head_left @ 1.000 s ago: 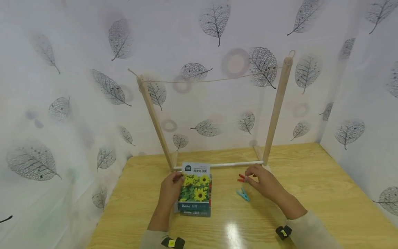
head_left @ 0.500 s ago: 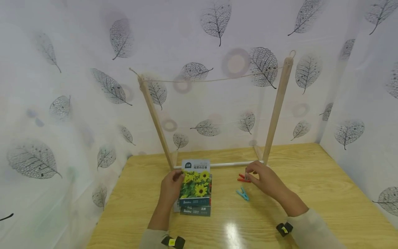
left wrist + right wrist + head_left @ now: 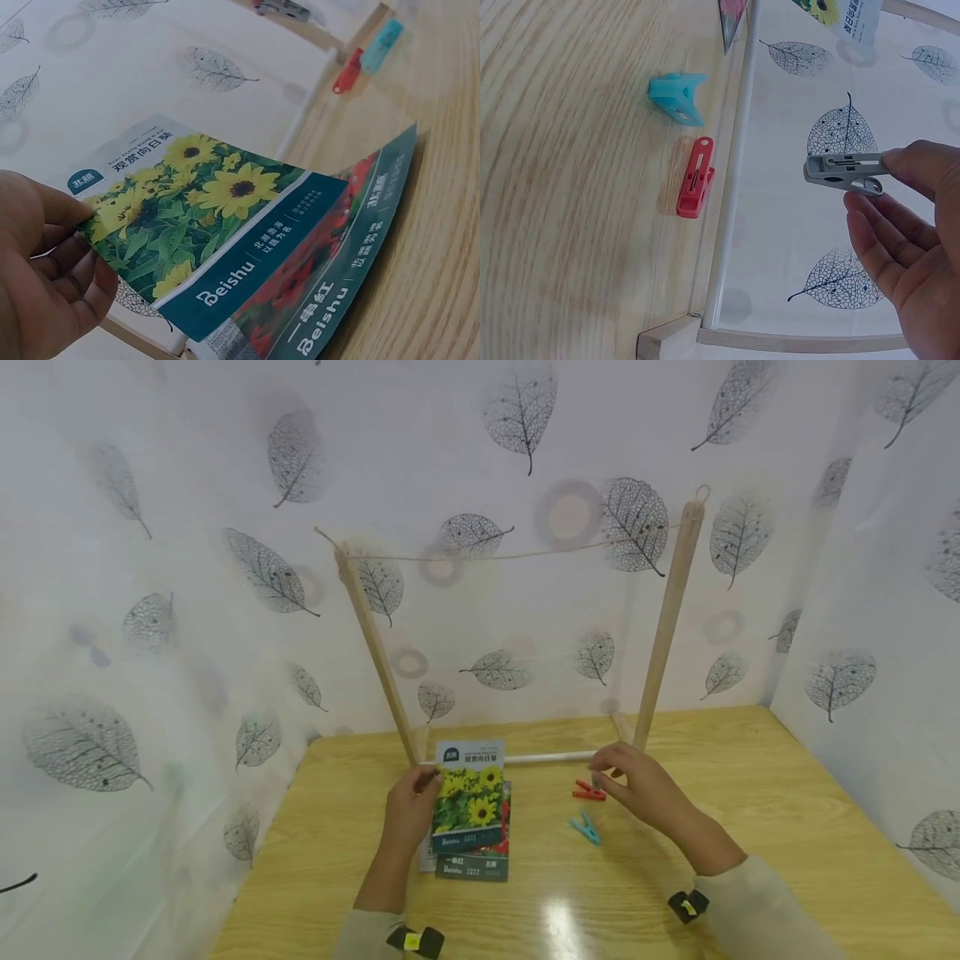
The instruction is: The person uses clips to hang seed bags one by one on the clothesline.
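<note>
My left hand (image 3: 411, 806) pinches the left edge of a seed packet with yellow sunflowers (image 3: 217, 199), its face turned up. In the left wrist view this packet is raised at a tilt over another seed packet with red flowers (image 3: 319, 330), which it partly covers. Between thumb and fingers, my right hand (image 3: 641, 793) holds a grey clothespin (image 3: 840, 169), seen clearly in the right wrist view. On the table near that hand lie a red clothespin (image 3: 696, 180) and a teal clothespin (image 3: 675, 96). A pale packet edge (image 3: 426, 858) peeks out under the stack's left side.
Behind the hands stands a wooden frame, with a left post (image 3: 372, 647) and a right post (image 3: 670, 618). A thin string (image 3: 517, 557) joins their tops, and a white rod (image 3: 551, 757) runs low between them. Leaf-patterned curtain (image 3: 495, 668) surrounds the wooden table (image 3: 720, 777).
My left hand has raised the sunflower packet slightly and away from me, uncovering more of the red-flower packet. The right hand has lifted the grey clothespin a little, off the red one.
</note>
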The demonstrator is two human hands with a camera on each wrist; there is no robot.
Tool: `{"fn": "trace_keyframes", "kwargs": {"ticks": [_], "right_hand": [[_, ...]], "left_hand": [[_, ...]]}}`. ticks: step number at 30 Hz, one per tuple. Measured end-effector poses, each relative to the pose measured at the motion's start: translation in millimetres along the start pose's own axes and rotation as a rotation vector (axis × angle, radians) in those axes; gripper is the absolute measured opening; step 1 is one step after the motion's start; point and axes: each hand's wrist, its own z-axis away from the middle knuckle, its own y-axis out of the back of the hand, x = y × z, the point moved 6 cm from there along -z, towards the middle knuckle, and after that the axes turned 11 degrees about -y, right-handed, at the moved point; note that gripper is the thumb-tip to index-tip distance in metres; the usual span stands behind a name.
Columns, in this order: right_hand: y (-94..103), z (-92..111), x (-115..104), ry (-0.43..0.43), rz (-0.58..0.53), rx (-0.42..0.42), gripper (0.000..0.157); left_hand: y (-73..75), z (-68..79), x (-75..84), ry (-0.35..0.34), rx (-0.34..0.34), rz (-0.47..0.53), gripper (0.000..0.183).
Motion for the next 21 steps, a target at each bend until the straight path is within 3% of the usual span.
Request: {"fn": "trace_keyframes", "kwargs": {"ticks": [9, 21], "right_hand": [[5.1, -1.5, -11.1, 0.113, -0.003, 0.094, 0.021], [9.1, -3.5, -17.9, 0.180, -0.019, 0.151, 0.023]], "left_hand": [[2.7, -3.7, 7.1, 0.003, -0.014, 0.011, 0.028], [6.1, -8.4, 15.1, -0.025, 0.001, 0.028, 0.029]]}}
